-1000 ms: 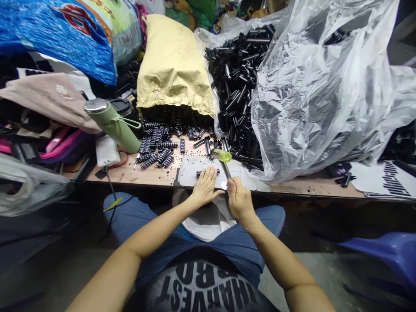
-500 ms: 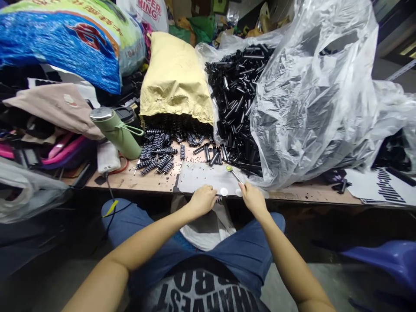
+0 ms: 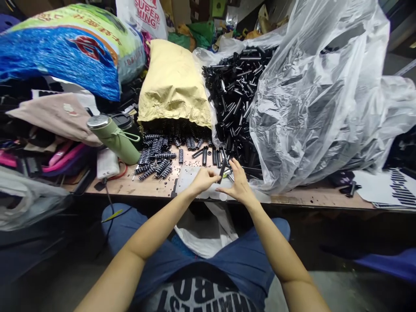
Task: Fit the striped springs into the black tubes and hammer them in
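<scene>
My left hand [image 3: 205, 179] pinches the lower part of a slim black tube [image 3: 222, 170], which leans up and to the right. Just right of it is my right hand [image 3: 239, 185], its thumb and fingers spread apart with nothing held. Partly hidden behind those fingers, a tool with a yellow-green end [image 3: 225, 175] lies on the white sheet [image 3: 186, 177] at the table edge. A few more black tubes [image 3: 204, 156] stand or lie just beyond the sheet. Ridged black-and-white rods [image 3: 156, 154] are heaped to the left.
A yellow sack [image 3: 175, 82] spills the ridged rods. Behind my right hand, black tubes [image 3: 240, 95] fill a clear plastic bag [image 3: 312, 108]. A green bottle [image 3: 115, 138] and a white power bank [image 3: 108, 164] stand at left. Tiny dark bits dot the wooden tabletop [image 3: 156, 186].
The right hand has let go of the tool, which now lies on the sheet, and its fingers have spread. My left hand has risen over the sheet and now holds a black tube.
</scene>
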`<state>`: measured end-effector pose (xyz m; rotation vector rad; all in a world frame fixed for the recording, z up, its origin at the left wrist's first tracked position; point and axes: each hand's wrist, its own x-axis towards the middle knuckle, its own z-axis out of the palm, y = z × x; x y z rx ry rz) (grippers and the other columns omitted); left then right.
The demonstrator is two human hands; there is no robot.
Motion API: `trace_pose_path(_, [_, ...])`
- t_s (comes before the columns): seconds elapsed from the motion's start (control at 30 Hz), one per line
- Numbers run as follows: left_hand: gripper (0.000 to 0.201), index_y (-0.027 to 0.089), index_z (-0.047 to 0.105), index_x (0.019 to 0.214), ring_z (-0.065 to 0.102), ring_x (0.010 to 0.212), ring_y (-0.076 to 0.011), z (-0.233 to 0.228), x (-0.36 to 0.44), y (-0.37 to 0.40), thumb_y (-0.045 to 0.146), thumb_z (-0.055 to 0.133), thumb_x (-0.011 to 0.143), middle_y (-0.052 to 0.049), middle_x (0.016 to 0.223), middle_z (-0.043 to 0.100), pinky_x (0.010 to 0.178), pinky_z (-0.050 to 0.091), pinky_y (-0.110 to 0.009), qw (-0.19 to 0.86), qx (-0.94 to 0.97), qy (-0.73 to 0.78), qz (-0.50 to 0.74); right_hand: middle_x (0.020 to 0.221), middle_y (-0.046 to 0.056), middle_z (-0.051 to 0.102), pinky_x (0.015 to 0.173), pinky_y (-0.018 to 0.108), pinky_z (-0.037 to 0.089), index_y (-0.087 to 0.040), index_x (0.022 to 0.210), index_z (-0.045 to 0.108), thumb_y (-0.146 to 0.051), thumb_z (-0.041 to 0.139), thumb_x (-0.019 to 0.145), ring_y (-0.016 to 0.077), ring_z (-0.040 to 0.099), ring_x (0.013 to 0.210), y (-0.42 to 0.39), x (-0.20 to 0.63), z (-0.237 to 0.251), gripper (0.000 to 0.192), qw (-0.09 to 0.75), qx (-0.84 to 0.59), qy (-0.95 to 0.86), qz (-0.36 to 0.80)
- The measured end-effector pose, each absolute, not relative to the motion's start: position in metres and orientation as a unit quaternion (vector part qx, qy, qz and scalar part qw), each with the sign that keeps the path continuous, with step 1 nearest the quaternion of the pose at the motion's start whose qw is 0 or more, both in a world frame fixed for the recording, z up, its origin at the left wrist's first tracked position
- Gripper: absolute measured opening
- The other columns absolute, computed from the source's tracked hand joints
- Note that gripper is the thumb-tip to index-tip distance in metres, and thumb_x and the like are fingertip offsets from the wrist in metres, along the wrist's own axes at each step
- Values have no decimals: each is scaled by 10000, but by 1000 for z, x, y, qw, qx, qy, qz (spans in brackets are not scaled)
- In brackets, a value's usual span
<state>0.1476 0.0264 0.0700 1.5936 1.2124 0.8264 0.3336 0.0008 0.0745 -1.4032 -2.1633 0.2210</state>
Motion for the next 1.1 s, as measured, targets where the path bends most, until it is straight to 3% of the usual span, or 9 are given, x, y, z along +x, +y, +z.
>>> trace_pose_path(0.07, [235, 132, 633, 581, 511, 527, -110, 70, 138, 11, 301, 639, 744, -3, 543, 573, 523, 391, -220, 537, 613, 461, 350, 1466, 187, 332, 1106, 511, 315, -168, 1439, 274, -560, 744, 657, 326, 311, 1376, 10, 323, 80, 993, 277, -472, -828, 121])
trace_pose_path(0.17, [223, 137, 672, 664, 556, 592, -133, 66, 122, 17, 332, 633, 765, -29, 638, 636, 577, 429, -238, 540, 614, 467, 337, 1392, 190, 398, 1103, 501, 335, -155, 1401, 337, -514, 780, 621, 324, 352, 1346, 13, 310, 80, 966, 291, -452, -828, 163])
trace_pose_path(0.3, [299, 136, 678, 977, 613, 852, -204, 61, 105, 85, 379, 545, 864, -109, 957, 679, 773, 473, -311, 331, 653, 586, 346, 1363, 185, 410, 1097, 517, 343, -168, 1380, 351, -525, 809, 572, 337, 363, 1334, -1, 299, 61, 996, 268, -484, -806, 212])
trace_pose_path(0.4, [290, 73, 659, 1013, 554, 1043, -287, 59, 111, 145, 285, 516, 877, -196, 1072, 632, 887, 434, -386, 137, 671, 681, 260, 1359, 214, 406, 1090, 541, 344, -144, 1371, 352, -574, 817, 534, 364, 372, 1325, -15, 296, 40, 1050, 246, -512, -791, 226])
trace_pose_path(0.5, [229, 33, 667, 924, 501, 1093, -329, 58, 126, 177, 158, 492, 845, -236, 1083, 613, 879, 422, -420, 68, 692, 700, 161, 1347, 236, 412, 1085, 555, 344, -124, 1365, 358, -584, 822, 519, 382, 382, 1313, -22, 302, 25, 1068, 250, -545, -774, 205])
trace_pose_path(0.6, [226, 28, 655, 920, 512, 1064, -315, 58, 130, 176, 114, 464, 836, -233, 1037, 628, 881, 417, -430, 63, 676, 713, 175, 1333, 218, 436, 1075, 556, 356, -145, 1370, 364, -573, 832, 504, 378, 412, 1288, -21, 317, 20, 1073, 253, -550, -772, 193])
trace_pose_path(0.87, [349, 162, 624, 920, 594, 801, -146, 79, 92, 98, 483, 655, 788, -55, 910, 632, 725, 477, -256, 271, 483, 509, 659, 1348, 179, 414, 1067, 536, 370, -183, 1358, 373, -483, 826, 569, 337, 400, 1295, -4, 352, 26, 959, 296, -552, -756, 193])
trace_pose_path(1.0, [412, 170, 593, 975, 546, 581, -82, 93, 106, 58, 557, 576, 835, -11, 774, 599, 539, 447, -209, 496, 348, 401, 687, 1428, 190, 297, 1069, 525, 387, -190, 1453, 204, -441, 818, 593, 332, 319, 1355, -9, 337, 42, 1087, 322, -523, -759, 217])
trace_pose_path(1.1, [455, 182, 585, 1096, 392, 384, -36, 98, 116, 36, 543, 605, 820, 49, 633, 515, 359, 289, -171, 610, 300, 377, 629, 1431, 192, 278, 1084, 513, 382, -186, 1459, 185, -436, 828, 574, 333, 279, 1377, -10, 318, 63, 1122, 325, -485, -777, 236])
